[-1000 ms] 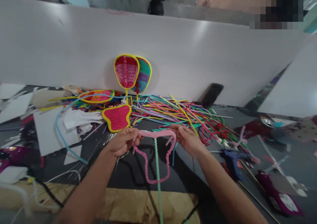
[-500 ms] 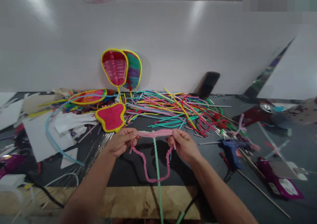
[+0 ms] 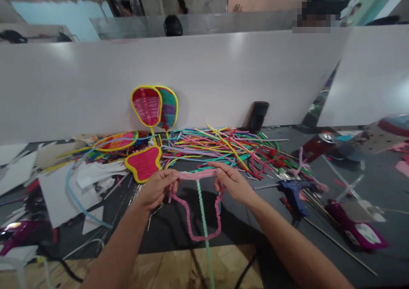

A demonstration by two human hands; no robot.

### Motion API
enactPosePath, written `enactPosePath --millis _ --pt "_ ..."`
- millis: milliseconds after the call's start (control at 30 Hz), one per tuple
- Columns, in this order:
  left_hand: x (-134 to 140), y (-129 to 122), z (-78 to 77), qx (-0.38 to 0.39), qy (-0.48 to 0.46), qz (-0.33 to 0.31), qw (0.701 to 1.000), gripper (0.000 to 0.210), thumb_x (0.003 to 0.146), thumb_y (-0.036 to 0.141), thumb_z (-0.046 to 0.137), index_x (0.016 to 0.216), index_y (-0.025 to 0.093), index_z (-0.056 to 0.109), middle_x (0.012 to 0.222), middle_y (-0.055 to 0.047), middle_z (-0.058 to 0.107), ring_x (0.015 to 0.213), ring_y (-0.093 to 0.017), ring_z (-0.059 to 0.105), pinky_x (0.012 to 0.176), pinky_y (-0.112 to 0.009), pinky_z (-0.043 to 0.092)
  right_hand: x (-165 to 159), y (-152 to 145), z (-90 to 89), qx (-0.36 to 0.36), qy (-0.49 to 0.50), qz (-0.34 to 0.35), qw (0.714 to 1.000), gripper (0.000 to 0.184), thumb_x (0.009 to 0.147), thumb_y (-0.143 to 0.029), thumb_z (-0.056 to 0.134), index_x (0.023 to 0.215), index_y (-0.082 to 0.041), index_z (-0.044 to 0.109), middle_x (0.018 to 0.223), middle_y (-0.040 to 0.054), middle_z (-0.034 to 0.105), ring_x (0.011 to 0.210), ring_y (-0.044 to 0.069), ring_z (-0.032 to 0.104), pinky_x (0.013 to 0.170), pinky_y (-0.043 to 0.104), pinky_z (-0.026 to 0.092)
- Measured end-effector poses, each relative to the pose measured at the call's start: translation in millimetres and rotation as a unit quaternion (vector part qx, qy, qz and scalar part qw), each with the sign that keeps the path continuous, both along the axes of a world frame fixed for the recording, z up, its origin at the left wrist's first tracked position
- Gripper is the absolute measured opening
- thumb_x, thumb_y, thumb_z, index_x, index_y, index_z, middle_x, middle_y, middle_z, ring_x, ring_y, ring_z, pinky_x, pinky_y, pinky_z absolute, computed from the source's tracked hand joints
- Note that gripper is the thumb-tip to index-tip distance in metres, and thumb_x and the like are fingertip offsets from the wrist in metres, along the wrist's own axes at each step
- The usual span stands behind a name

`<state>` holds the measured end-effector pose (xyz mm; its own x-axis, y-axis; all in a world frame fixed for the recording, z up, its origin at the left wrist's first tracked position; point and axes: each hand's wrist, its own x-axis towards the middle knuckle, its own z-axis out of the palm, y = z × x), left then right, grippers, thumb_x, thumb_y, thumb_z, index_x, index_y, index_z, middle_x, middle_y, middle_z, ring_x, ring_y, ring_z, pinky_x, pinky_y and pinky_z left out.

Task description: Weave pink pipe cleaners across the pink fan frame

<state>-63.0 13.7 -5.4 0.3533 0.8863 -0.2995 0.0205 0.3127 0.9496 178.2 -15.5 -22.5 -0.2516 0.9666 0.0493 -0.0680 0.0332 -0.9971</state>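
Between my hands is a pink pipe-cleaner frame, its outline twisted and curved, with flat pink strands across the top. A mint-green twisted stem runs down its middle and past its lower edge. My left hand pinches the upper left end of the frame. At the upper right end, my right hand grips it between thumb and fingers, the index finger stretched along the strands. Just beyond my left hand lies a pink butterfly-shaped piece edged in yellow.
Loose coloured pipe cleaners are heaped along the white partition. Two yellow-rimmed fans and a phone lean there. To the right are a blue glue gun, a drink can and a purple device. White paper lies left.
The camera has tilted up, showing more of the room beyond the partition. My right index finger has straightened along the pink strands. Both hands keep hold of the frame.
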Motion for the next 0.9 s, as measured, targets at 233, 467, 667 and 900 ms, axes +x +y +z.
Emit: enactPosePath --millis 233,467,667,900 --pt "-5 10 23.1 0.025 0.016 -0.028 0.999 0.038 0.065 0.05 0.071 0.068 0.014 0.062 0.045 0.002 0.054 0.035 -0.006 0.043 0.033 -0.016 0.033 -2 17 4.3 0.062 -0.021 -0.003 0.998 0.042 0.088 -0.052 0.044 0.103 -0.018 0.063 0.051 -0.0044 0.054 0.045 0.009 0.048 0.047 0.022 0.037" --pt "-6 11 5.1 0.018 0.026 -0.026 0.999 0.039 0.067 0.051 0.069 0.069 0.013 0.061 0.046 0.002 0.054 0.038 -0.006 0.044 0.036 -0.015 0.033 8 21 2.6 -0.008 0.027 0.058 0.998 0.044 0.082 -0.057 0.052 0.097 -0.018 0.065 0.073 0.0026 0.065 0.066 0.014 0.061 0.061 0.026 0.047" --pt "1 13 -9.7 0.026 0.058 -0.068 0.996 0.036 0.073 0.049 0.064 0.07 0.014 0.059 0.047 0.004 0.053 0.039 -0.006 0.043 0.038 -0.016 0.032 10 24 -1.6 -0.025 -0.05 0.08 0.995 0.036 0.078 -0.052 0.06 0.076 -0.016 0.062 0.066 0.0001 0.062 0.059 0.012 0.056 0.059 0.024 0.045" --pt "8 10 -4.7 0.062 0.103 -0.059 0.991 0.038 0.073 0.053 0.062 0.071 0.015 0.058 0.049 0.004 0.053 0.043 -0.007 0.044 0.041 -0.016 0.034 3 24 -7.0 -0.017 -0.066 0.027 0.997 0.037 0.079 -0.052 0.059 0.064 -0.018 0.055 0.056 -0.0031 0.054 0.054 0.01 0.051 0.055 0.022 0.041"
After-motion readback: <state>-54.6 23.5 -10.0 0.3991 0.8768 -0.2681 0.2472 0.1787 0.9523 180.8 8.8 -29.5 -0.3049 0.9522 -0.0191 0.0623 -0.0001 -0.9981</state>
